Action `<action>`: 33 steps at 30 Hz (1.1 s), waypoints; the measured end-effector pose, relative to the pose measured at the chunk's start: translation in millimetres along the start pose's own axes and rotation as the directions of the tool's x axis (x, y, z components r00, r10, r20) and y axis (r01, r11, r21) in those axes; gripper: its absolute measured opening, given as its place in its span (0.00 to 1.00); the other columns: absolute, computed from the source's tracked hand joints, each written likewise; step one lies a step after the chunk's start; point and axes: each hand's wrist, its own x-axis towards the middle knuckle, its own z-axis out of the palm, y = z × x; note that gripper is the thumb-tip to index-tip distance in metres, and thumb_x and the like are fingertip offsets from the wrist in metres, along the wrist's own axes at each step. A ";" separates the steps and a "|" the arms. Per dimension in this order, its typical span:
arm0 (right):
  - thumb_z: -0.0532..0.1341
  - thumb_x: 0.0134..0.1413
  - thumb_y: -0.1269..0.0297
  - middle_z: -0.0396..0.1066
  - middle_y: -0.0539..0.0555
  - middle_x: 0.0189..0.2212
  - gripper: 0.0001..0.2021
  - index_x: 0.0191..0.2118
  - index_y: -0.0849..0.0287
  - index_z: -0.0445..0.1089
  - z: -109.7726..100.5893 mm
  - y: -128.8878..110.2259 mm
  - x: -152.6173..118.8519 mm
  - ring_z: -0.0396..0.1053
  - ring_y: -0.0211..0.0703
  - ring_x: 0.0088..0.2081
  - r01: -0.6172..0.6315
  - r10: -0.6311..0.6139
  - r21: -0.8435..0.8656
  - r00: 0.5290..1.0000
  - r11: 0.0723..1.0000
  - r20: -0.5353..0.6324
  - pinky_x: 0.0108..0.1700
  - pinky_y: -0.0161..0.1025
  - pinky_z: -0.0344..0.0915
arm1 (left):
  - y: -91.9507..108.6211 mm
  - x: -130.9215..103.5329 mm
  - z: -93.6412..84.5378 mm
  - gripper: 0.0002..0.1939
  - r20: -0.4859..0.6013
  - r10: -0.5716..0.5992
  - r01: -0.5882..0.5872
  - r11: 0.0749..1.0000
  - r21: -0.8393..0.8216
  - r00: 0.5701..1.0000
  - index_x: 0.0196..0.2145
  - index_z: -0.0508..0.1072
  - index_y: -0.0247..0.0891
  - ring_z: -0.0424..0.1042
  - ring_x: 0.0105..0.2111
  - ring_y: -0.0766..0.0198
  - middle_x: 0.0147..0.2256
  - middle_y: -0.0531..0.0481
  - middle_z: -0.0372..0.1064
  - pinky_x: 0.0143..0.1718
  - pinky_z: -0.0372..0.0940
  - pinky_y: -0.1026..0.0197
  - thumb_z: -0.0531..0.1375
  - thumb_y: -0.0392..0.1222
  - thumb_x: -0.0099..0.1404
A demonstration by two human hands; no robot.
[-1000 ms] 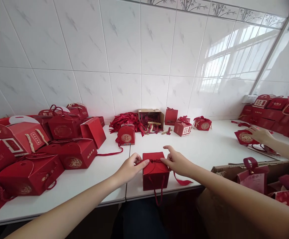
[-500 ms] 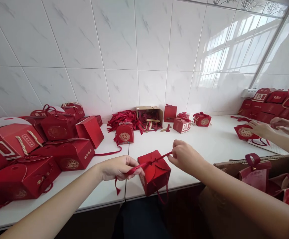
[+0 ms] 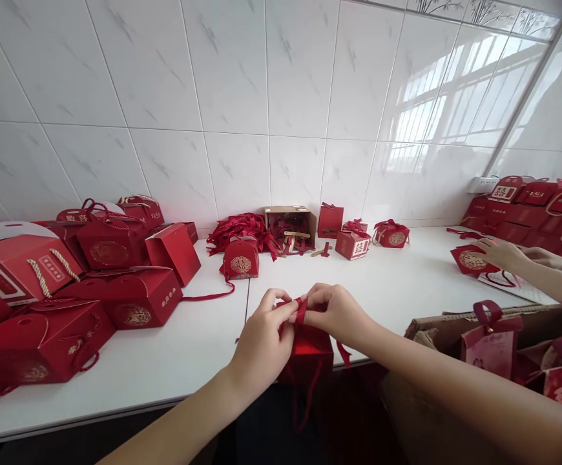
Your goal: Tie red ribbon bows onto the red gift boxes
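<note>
A red gift box [image 3: 312, 355] stands at the table's front edge, its top mostly covered by my hands. Above its lid, my left hand [image 3: 266, 336] pinches a red ribbon [image 3: 301, 311] between thumb and fingers. Close against it, my right hand [image 3: 334, 313] grips the same ribbon from the other side. One ribbon end shows below my right wrist, and a red cord loop [image 3: 305, 403] dangles down the box's front. Whether the ribbon is knotted under my fingers is hidden.
Red boxes [image 3: 138, 297] crowd the left. Behind are a ribbon pile [image 3: 237, 229], an open carton [image 3: 316, 226] and a small box [image 3: 241, 258]. At right, a co-worker's hand [image 3: 504, 252] holds a red box [image 3: 472, 259]; a cardboard box [image 3: 436, 323] of red bags stands nearer.
My hands have come together over the lid; before, they were apart with the ribbon stretched between them. The co-worker's hands and box have shifted slightly left.
</note>
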 end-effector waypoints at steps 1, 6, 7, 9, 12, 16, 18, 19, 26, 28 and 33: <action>0.64 0.43 0.64 0.68 0.51 0.28 0.07 0.20 0.59 0.73 0.8 0.7 1.0 0.66 0.39 0.30 -0.018 0.018 -0.005 1.000 1.000 0.010 0.34 0.36 0.63 | -1.6 -0.9 2.4 0.14 -0.005 0.024 -0.024 1.000 -0.005 1.000 0.39 0.74 0.42 0.67 0.31 0.65 0.42 0.45 0.62 0.30 0.64 0.63 0.49 0.35 0.63; 0.59 0.41 0.69 0.68 0.51 0.28 0.04 0.21 0.61 0.70 -0.4 3.4 3.9 0.65 0.38 0.29 -0.098 0.099 -0.049 0.995 0.994 0.026 0.32 0.34 0.61 | -11.2 -1.3 6.3 0.15 0.005 0.112 -0.112 0.993 -0.041 0.994 0.46 0.70 0.42 0.68 0.34 0.67 0.47 0.45 0.58 0.32 0.66 0.64 0.48 0.35 0.65; 0.59 0.41 0.69 0.68 0.51 0.28 0.04 0.22 0.61 0.69 -0.4 3.3 3.4 0.65 0.38 0.29 -0.103 0.104 -0.052 0.994 0.993 0.027 0.32 0.34 0.61 | -12.7 -0.4 5.4 0.15 0.020 0.128 -0.127 0.991 -0.041 0.992 0.46 0.70 0.42 0.68 0.32 0.68 0.47 0.45 0.58 0.32 0.66 0.64 0.48 0.35 0.66; 0.58 0.41 0.69 0.67 0.50 0.28 0.03 0.24 0.61 0.69 0.3 2.8 2.1 0.64 0.37 0.29 -0.082 0.084 -0.053 0.996 0.995 0.030 0.31 0.34 0.60 | -15.5 1.9 2.3 0.14 0.056 0.158 -0.156 0.987 -0.046 0.986 0.44 0.71 0.42 0.67 0.29 0.71 0.46 0.46 0.58 0.30 0.65 0.65 0.49 0.36 0.66; 0.58 0.39 0.69 0.64 0.50 0.28 0.02 0.22 0.60 0.65 2.7 2.4 1.0 0.62 0.35 0.27 -0.029 0.033 -0.092 0.999 0.995 0.039 0.30 0.34 0.59 | -19.7 6.4 -5.4 0.12 0.125 0.219 -0.209 0.974 -0.085 0.968 0.41 0.72 0.41 0.65 0.27 0.72 0.44 0.46 0.58 0.27 0.63 0.67 0.51 0.36 0.65; 0.59 0.37 0.70 0.59 0.48 0.25 0.10 0.16 0.59 0.55 4.5 2.2 1.7 0.57 0.34 0.26 0.038 -0.018 -0.190 0.994 0.981 0.104 0.28 0.33 0.56 | -22.9 14.1 -17.1 0.10 0.279 0.259 -0.224 0.963 -0.151 0.925 0.38 0.73 0.41 0.61 0.25 0.75 0.43 0.48 0.58 0.24 0.59 0.68 0.53 0.36 0.63; 0.59 0.37 0.71 0.58 0.48 0.25 0.10 0.17 0.59 0.55 3.7 1.8 1.7 0.57 0.34 0.26 0.066 -0.035 -0.207 0.988 0.976 0.149 0.29 0.33 0.56 | -21.1 18.2 -21.6 0.07 0.347 0.225 -0.178 0.970 -0.163 0.910 0.37 0.72 0.40 0.57 0.22 0.77 0.43 0.49 0.57 0.23 0.58 0.68 0.55 0.36 0.61; 0.59 0.38 0.71 0.58 0.48 0.26 0.09 0.18 0.59 0.56 3.0 1.8 1.4 0.57 0.34 0.26 0.075 -0.039 -0.212 0.985 0.974 0.171 0.29 0.33 0.56 | -19.4 20.0 -23.2 0.06 0.373 0.207 -0.155 0.974 -0.164 0.905 0.36 0.72 0.39 0.56 0.22 0.77 0.43 0.49 0.57 0.23 0.57 0.68 0.56 0.36 0.61; 0.58 0.41 0.71 0.61 0.52 0.32 0.00 0.25 0.61 0.65 -2.7 7.5 1.6 0.62 0.38 0.32 0.167 -0.113 -0.181 0.954 0.969 0.277 0.35 0.36 0.59 | -9.3 25.7 -26.2 0.04 0.466 0.152 -0.075 0.981 -0.181 0.872 0.34 0.68 0.39 0.56 0.24 0.75 0.42 0.50 0.55 0.25 0.58 0.67 0.57 0.39 0.59; 0.58 0.42 0.71 0.61 0.51 0.32 0.01 0.26 0.61 0.65 -4.0 8.5 2.4 0.63 0.39 0.33 0.192 -0.139 -0.155 0.944 0.969 0.300 0.36 0.36 0.59 | -7.1 25.4 -26.6 0.03 0.484 0.151 -0.068 0.980 -0.186 0.862 0.34 0.66 0.39 0.56 0.25 0.74 0.41 0.51 0.54 0.25 0.59 0.66 0.57 0.38 0.59; 0.57 0.42 0.71 0.60 0.51 0.32 0.01 0.26 0.60 0.65 -6.3 7.0 1.6 0.62 0.39 0.34 0.178 -0.125 -0.135 0.935 0.975 0.332 0.38 0.37 0.60 | -0.7 24.4 -27.4 0.04 0.507 0.156 -0.099 0.986 -0.138 0.848 0.34 0.62 0.40 0.57 0.27 0.71 0.39 0.52 0.53 0.28 0.60 0.65 0.55 0.37 0.60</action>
